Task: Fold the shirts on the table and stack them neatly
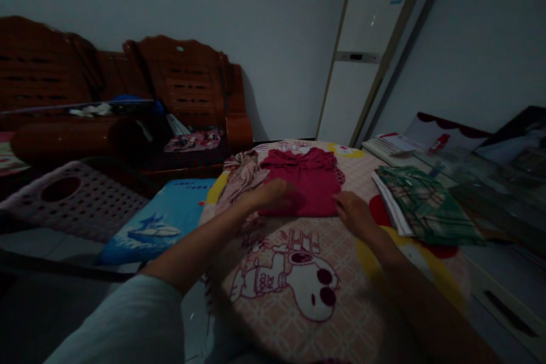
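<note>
A dark red garment (310, 179) lies partly folded on a pink cartoon-print blanket (294, 284). My left hand (276, 196) rests on the garment's near left corner, fingers curled against the cloth. My right hand (352, 211) touches its near right corner, fingers bent down on the edge. A beige-pink garment (241, 179) lies crumpled to the left of the red one. The room is dim and the fingertips are hard to make out.
A folded green plaid cloth (424, 205) lies on the right over white fabric. A blue cushion (160, 222) and a pink perforated plastic stool (72, 196) sit left. A wooden sofa (183, 91) with clutter stands behind. Papers (394, 142) lie far right near a fridge (367, 45).
</note>
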The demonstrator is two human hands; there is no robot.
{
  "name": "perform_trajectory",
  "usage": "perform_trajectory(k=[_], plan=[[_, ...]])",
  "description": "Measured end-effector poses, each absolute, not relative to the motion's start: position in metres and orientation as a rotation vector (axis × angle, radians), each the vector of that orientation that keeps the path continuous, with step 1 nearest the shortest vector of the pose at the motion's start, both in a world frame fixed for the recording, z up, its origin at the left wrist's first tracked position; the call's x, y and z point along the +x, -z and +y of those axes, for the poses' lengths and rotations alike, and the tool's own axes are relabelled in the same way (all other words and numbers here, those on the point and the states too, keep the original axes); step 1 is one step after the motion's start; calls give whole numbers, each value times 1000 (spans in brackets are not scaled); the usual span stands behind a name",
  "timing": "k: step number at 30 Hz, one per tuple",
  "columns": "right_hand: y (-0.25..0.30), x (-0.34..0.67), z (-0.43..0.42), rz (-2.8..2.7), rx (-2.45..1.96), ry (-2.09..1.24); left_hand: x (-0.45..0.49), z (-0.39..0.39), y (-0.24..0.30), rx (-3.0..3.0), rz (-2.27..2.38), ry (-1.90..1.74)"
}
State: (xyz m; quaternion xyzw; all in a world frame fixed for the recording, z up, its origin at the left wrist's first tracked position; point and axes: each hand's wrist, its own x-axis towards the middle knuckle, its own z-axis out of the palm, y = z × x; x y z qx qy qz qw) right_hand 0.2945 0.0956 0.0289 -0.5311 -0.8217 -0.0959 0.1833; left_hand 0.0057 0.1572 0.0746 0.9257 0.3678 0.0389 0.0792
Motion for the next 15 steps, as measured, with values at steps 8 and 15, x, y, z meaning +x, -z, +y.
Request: perform_trajectory(k=[8, 15], plan=[[-11, 290, 94, -2503, -1612, 311, 20, 126, -20, 2876, 1233, -48], [-52, 317, 54, -2423, -1745, -35, 22, 106, -64, 2877, 905, -79]])
